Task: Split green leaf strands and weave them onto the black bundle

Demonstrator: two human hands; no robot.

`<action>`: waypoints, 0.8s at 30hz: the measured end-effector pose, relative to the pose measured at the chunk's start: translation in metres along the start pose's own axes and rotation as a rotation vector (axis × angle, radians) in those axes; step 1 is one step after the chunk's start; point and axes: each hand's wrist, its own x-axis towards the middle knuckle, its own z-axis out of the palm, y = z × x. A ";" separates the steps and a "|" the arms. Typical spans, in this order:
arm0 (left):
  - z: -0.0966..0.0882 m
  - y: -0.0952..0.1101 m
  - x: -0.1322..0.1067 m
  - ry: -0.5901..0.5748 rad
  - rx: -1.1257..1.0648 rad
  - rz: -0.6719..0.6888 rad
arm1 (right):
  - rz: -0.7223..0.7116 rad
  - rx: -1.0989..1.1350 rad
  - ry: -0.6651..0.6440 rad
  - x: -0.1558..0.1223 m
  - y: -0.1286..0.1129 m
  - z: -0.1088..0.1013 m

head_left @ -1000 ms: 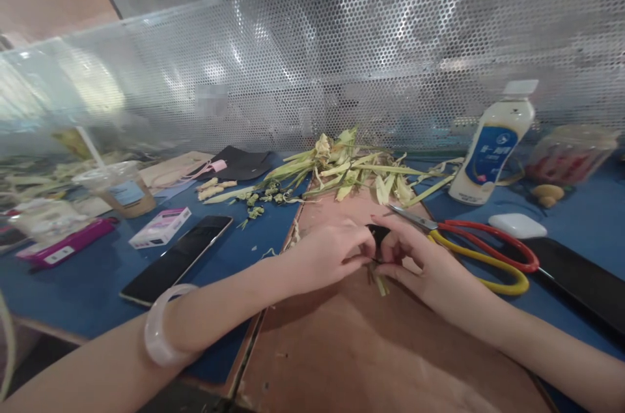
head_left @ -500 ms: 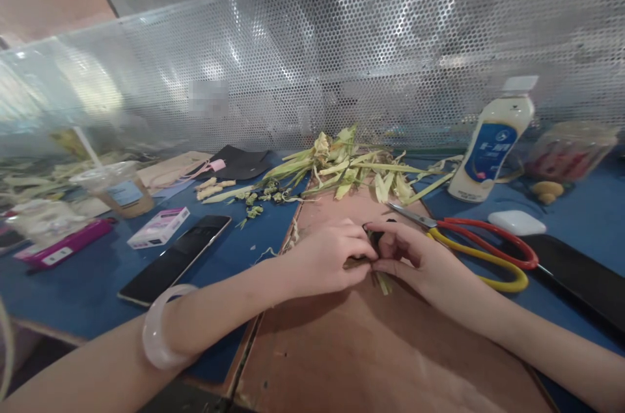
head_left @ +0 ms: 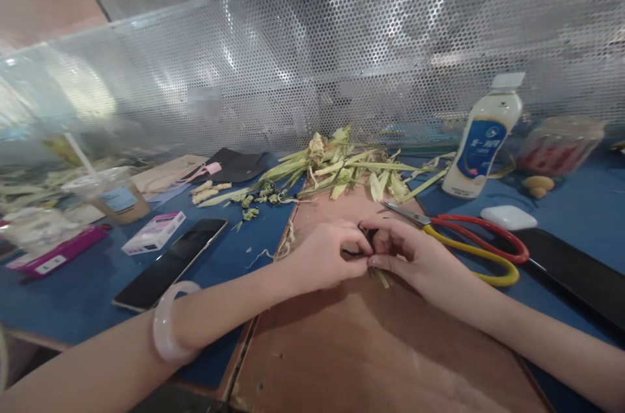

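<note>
My left hand (head_left: 336, 253) and my right hand (head_left: 405, 250) meet fingertip to fingertip above the reddish-brown board. A small dark bundle of leaf strips (head_left: 382, 279) is pinched between them, mostly hidden by the fingers; pale green ends stick out below my right thumb. My left thumb and index finger are curled together at its left side. Beyond the hands lies a heap of pale green and yellowish husk leaves (head_left: 342, 169). Scissors (head_left: 469, 240) with one red and one yellow handle rest right of my right hand, blades toward the heap.
A white-capped bottle (head_left: 481, 139), a white case (head_left: 508, 217) and a black object (head_left: 571, 276) stand or lie at right. Left are a phone (head_left: 170, 263), a small box (head_left: 153, 232), a drink cup (head_left: 120, 195) and small knotted green pieces (head_left: 263, 195). Perforated metal (head_left: 293, 74) stands behind.
My left fingers have shifted slightly, with thumb and index finger now curled closer at the bundle. The whole view has moved a little; the things on the table stay put.
</note>
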 end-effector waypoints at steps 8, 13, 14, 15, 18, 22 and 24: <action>0.000 0.002 -0.002 0.034 -0.006 -0.067 | 0.008 -0.109 0.103 -0.002 -0.008 -0.011; -0.001 0.003 -0.002 0.046 0.035 -0.049 | -0.027 -0.280 0.033 -0.005 -0.011 -0.011; -0.001 0.003 -0.002 0.048 0.040 -0.046 | -0.046 -0.303 0.032 -0.006 -0.011 -0.011; -0.001 0.003 -0.002 0.049 0.046 -0.045 | -0.069 -0.323 0.033 -0.007 -0.011 -0.010; 0.000 0.001 -0.002 0.053 0.066 -0.049 | -0.124 -0.356 0.041 -0.008 -0.012 -0.009; -0.001 0.001 -0.001 0.052 0.083 -0.051 | -0.116 -0.383 0.034 -0.007 -0.012 -0.008; -0.002 0.002 -0.001 0.040 0.089 -0.039 | -0.100 -0.396 0.034 -0.006 -0.012 -0.008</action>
